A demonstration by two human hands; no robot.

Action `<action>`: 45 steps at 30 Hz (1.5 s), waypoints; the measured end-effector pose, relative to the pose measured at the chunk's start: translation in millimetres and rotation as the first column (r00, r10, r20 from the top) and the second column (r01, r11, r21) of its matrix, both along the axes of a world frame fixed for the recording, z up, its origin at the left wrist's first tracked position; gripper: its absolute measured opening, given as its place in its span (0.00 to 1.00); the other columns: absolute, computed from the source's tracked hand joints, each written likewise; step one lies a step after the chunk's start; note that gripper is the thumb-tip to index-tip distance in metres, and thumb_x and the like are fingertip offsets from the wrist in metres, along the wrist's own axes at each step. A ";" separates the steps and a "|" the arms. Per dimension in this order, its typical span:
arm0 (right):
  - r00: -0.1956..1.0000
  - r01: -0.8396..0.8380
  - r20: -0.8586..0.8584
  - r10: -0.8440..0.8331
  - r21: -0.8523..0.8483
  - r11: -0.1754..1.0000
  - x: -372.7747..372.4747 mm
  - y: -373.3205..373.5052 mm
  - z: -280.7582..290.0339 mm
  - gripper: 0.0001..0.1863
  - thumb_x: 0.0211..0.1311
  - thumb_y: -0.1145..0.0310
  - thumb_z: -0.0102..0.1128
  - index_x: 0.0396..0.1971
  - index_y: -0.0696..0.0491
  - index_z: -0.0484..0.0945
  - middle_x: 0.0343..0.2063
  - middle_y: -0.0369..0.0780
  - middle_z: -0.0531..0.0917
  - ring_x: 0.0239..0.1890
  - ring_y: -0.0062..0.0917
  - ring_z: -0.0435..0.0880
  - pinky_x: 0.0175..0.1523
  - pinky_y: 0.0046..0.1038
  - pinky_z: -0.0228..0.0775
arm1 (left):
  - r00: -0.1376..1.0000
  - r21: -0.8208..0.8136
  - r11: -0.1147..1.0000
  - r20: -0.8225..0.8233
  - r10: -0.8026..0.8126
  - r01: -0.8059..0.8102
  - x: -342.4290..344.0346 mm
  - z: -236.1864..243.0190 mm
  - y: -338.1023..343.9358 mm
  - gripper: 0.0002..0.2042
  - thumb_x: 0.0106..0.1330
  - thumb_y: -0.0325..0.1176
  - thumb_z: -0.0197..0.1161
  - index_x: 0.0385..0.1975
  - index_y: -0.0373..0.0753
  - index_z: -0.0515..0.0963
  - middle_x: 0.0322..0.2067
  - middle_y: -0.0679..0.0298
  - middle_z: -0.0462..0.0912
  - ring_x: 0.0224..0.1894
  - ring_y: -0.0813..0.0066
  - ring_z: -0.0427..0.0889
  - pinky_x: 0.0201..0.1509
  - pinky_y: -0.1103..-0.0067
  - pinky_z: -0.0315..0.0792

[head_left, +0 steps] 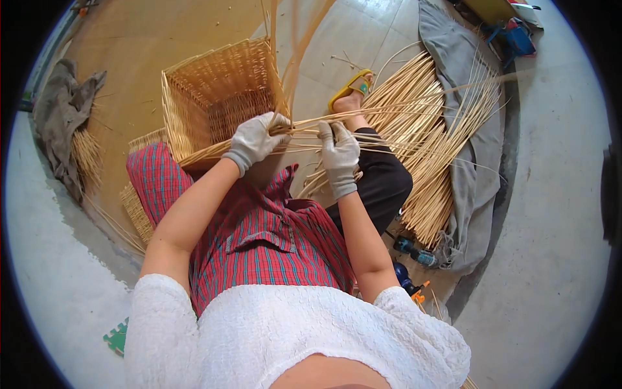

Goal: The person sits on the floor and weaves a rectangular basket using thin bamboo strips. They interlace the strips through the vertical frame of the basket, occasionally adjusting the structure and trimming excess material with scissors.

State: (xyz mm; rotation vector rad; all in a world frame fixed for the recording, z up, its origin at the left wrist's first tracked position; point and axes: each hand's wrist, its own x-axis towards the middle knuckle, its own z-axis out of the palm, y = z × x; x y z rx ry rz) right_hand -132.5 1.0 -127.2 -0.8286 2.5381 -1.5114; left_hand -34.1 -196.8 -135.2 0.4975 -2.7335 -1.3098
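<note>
A square wicker basket (223,84) lies tilted by my lap, its open top facing me. My left hand (256,139), in a pale work glove, grips the basket's near right corner where several loose wicker strands (304,129) come off the rim. My right hand (339,152), gloved too, is closed on some of these strands a short way to the right. The strands stretch between both hands and on past the right one. Other long strands rise blurred from the basket's right side. The fingertips of both hands are partly hidden by the strands.
Beyond my right knee, a large bundle of wicker rods (427,175) lies on a grey cloth (476,201). A cordless drill (414,251) is on the floor near it. At left, another grey cloth (63,120) covers more rods (86,155). A woven piece (137,211) shows beside my left leg.
</note>
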 end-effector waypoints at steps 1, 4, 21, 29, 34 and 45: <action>0.984 0.013 -0.179 0.003 0.088 0.996 -1.7 5.5 -17.8 0.10 0.65 0.61 0.64 0.37 0.52 0.83 0.29 0.41 0.86 0.32 0.32 0.85 0.39 0.34 0.72 | 1.000 -0.030 0.999 0.011 0.016 -0.016 -1.8 8.7 6.5 0.15 0.59 0.40 0.73 0.44 0.44 0.83 0.40 0.59 0.87 0.43 0.60 0.86 0.50 0.73 0.78; 0.868 0.014 -0.492 0.061 0.146 0.989 11.1 11.5 -31.9 0.13 0.63 0.62 0.64 0.46 0.47 0.82 0.37 0.41 0.84 0.39 0.38 0.83 0.49 0.39 0.71 | 0.999 -0.126 0.991 -0.029 0.032 -0.035 1.2 8.8 8.1 0.14 0.60 0.41 0.73 0.44 0.46 0.84 0.39 0.62 0.87 0.43 0.64 0.86 0.49 0.73 0.78; 0.254 0.556 0.966 0.040 -0.180 0.811 30.6 13.2 -138.6 0.09 0.61 0.66 0.70 0.35 0.51 0.78 0.25 0.36 0.83 0.21 0.23 0.82 0.20 0.22 0.67 | 0.997 -0.066 0.995 -0.020 0.073 -0.074 -5.8 -1.5 8.1 0.12 0.59 0.43 0.73 0.39 0.47 0.84 0.37 0.62 0.87 0.40 0.65 0.86 0.46 0.72 0.77; 0.408 0.258 0.909 0.087 -0.206 0.944 17.6 6.8 -82.9 0.09 0.68 0.64 0.63 0.41 0.53 0.80 0.27 0.35 0.83 0.24 0.21 0.82 0.25 0.20 0.71 | 0.991 -0.321 0.939 -0.077 0.106 -0.125 -7.5 -2.4 14.5 0.13 0.56 0.48 0.69 0.36 0.49 0.83 0.35 0.63 0.82 0.38 0.59 0.84 0.44 0.67 0.77; 0.506 0.341 0.793 0.339 -0.545 0.766 3.8 3.2 -52.1 0.11 0.63 0.72 0.65 0.45 0.48 0.78 0.44 0.38 0.83 0.42 0.26 0.83 0.45 0.27 0.76 | 0.990 -0.438 0.889 -0.024 0.138 -0.135 -10.2 -4.3 16.7 0.15 0.56 0.51 0.68 0.34 0.48 0.82 0.34 0.62 0.82 0.37 0.58 0.83 0.42 0.65 0.76; 0.883 -0.400 -0.041 0.468 0.457 0.795 -41.2 -28.3 11.4 0.10 0.64 0.66 0.58 0.44 0.46 0.81 0.35 0.47 0.87 0.43 0.44 0.86 0.50 0.42 0.76 | 0.976 -0.462 0.864 -0.012 0.218 -0.199 -4.9 6.7 26.2 0.13 0.55 0.50 0.69 0.34 0.51 0.82 0.33 0.63 0.80 0.36 0.59 0.81 0.43 0.64 0.73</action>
